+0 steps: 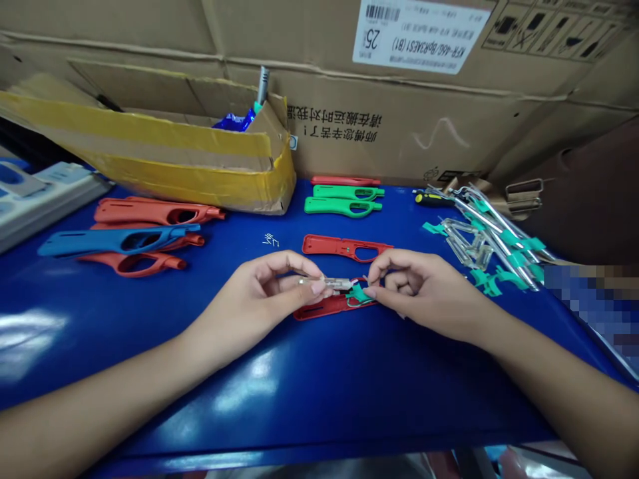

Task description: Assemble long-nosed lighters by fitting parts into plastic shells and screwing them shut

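Observation:
My left hand [284,285] pinches a small clear lighter tank [337,283] between thumb and fingers. At its right end, my right hand [412,281] has thumb and forefinger closed beside a green trigger [357,293] with thin wires; whether the fingertips grip a wire or the trigger is hard to see. Right under both hands lies a red lighter shell half [319,310], partly covered by them. Just beyond, another red shell half [329,245] rests with its inside facing up, its right end touching my right hand's outline.
Red lighter shells [134,213] and a blue one [100,241] lie left. Green shells [334,207] sit at the back. Right are metal tubes [499,233], clear tanks [464,243], green triggers [492,281] and a screwdriver [429,198]. A taped cardboard box [210,179] stands back left.

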A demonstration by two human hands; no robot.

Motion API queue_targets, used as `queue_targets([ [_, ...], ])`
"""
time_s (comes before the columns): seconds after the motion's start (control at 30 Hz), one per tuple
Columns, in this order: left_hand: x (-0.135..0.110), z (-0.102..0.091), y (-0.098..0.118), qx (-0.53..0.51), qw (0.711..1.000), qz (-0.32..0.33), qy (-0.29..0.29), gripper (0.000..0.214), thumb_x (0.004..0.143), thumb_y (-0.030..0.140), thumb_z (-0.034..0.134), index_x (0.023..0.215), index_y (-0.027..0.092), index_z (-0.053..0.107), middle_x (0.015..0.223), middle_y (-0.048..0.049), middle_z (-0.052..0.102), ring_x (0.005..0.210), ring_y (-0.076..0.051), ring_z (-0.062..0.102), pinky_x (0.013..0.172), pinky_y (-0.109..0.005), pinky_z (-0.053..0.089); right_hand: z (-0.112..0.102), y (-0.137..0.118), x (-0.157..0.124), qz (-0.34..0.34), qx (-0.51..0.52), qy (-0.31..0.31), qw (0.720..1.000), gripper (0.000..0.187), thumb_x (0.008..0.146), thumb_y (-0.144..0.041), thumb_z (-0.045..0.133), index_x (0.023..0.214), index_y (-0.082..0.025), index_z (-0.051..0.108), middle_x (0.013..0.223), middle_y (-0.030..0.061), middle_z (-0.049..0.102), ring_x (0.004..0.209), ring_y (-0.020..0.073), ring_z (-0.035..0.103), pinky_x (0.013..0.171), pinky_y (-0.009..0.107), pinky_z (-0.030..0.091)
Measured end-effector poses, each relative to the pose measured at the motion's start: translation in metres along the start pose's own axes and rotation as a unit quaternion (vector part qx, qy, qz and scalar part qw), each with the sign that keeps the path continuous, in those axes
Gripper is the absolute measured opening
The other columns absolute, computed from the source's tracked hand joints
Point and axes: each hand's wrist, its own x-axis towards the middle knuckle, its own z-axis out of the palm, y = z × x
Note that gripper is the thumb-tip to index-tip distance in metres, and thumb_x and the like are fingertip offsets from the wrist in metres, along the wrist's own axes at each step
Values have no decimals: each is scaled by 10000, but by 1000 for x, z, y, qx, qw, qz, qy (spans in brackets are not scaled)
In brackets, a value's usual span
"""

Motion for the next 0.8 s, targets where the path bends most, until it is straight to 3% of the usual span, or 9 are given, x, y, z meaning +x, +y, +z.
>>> queue_targets([
  [0.3,-2,-1,-4,53,998,14,31,171,907,307,748,1002,168,780,834,-69,817,756,-217,796,711,-300,684,1,-5,1,0,-31,9,999,121,892,-274,665,889,-157,695,557,-57,510,470,73,448,439,200,315],
  [0.5,0,5,0,-53,989,-121,63,133,858,305,797,918,187,804,831,-42,821,739,-131,787,716,-119,620,1,-3,0,9,2,9,1000,122,888,-276,670,923,-164,701,551,-49,550,450,71,483,423,180,362],
  [0.8,1,6,-2,-66,986,-139,60,126,865,310,795,955,228,826,863,-21,824,761,-109,787,705,-57,591,3,-1,0,-100,-77,39,991,96,886,-193,694,885,-173,788,756,8,690,539,63,549,453,180,418],
])
